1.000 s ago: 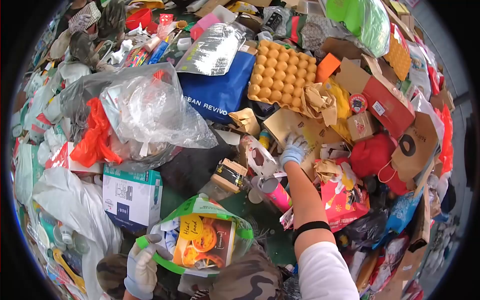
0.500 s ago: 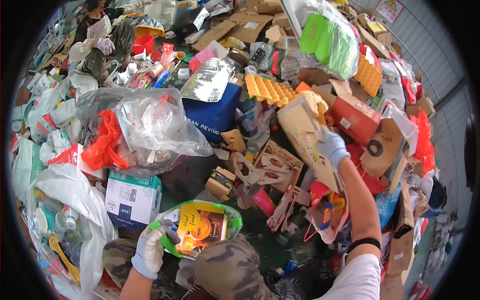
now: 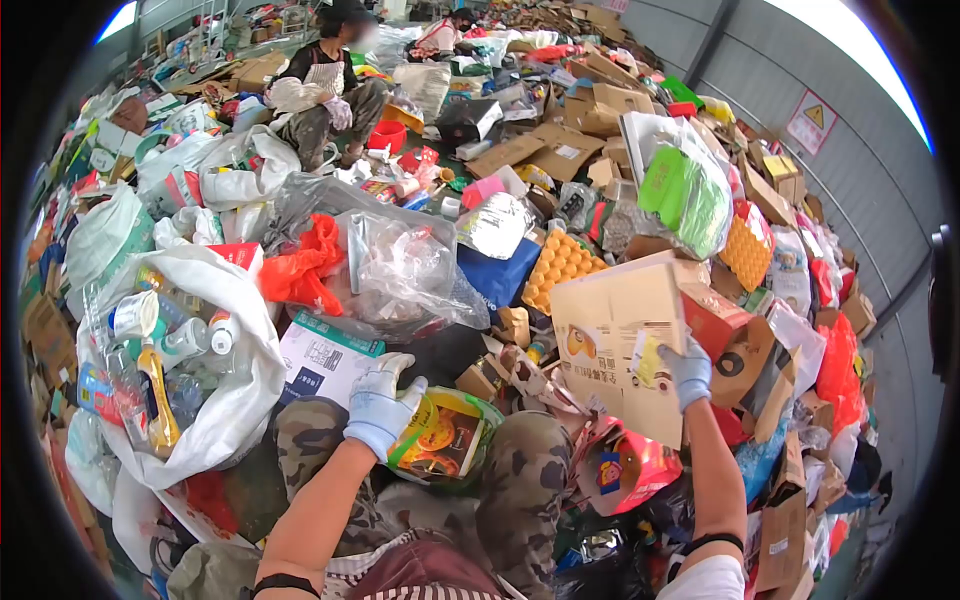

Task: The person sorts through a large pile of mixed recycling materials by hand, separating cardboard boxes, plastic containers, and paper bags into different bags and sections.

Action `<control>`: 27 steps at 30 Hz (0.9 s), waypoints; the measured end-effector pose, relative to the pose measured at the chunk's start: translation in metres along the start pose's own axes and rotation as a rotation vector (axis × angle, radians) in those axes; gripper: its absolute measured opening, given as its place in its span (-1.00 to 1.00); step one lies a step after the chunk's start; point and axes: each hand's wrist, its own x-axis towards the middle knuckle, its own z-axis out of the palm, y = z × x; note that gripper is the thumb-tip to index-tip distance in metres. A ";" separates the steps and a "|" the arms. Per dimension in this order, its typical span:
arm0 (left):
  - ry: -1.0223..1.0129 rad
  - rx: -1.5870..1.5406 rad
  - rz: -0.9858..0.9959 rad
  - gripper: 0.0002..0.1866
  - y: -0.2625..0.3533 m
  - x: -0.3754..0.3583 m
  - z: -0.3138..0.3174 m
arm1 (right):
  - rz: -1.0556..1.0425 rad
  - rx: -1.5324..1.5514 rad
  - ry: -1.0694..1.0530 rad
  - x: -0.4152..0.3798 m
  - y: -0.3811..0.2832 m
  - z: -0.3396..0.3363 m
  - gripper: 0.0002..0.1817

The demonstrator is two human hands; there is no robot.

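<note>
My right hand, in a pale work glove, grips the right edge of a flattened cardboard box with printed Chinese text and food pictures. The cardboard stands up over the heap, its broad face towards me. My left hand, also gloved, is at the left side of a green-edged bag printed with a food picture. Its thumb and fingers are apart and nothing shows between them. The bag sits between my knees. A white and teal box lies just beyond my left hand.
A white sack of plastic bottles stands on the left. Clear plastic wrap and an egg tray lie ahead. A red paper bag is below the cardboard. Another person sits in the waste at the far left.
My view has tilted up, showing more of the heap and wall. The cardboard has turned its printed face towards me. My left hand has left the bag's green handle and its fingers have spread.
</note>
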 end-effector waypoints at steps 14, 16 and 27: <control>-0.402 -1.783 -0.139 -0.06 0.138 -0.006 0.061 | 0.108 1.366 -0.009 -0.190 -0.003 -0.032 -0.24; -0.566 -1.797 -0.168 -0.11 0.177 -0.033 0.034 | 0.142 1.453 -0.122 -0.220 0.013 -0.005 -0.15; -0.691 -1.709 -0.625 -0.61 0.173 -0.077 0.115 | 0.446 1.453 0.078 -0.306 0.107 0.032 -0.16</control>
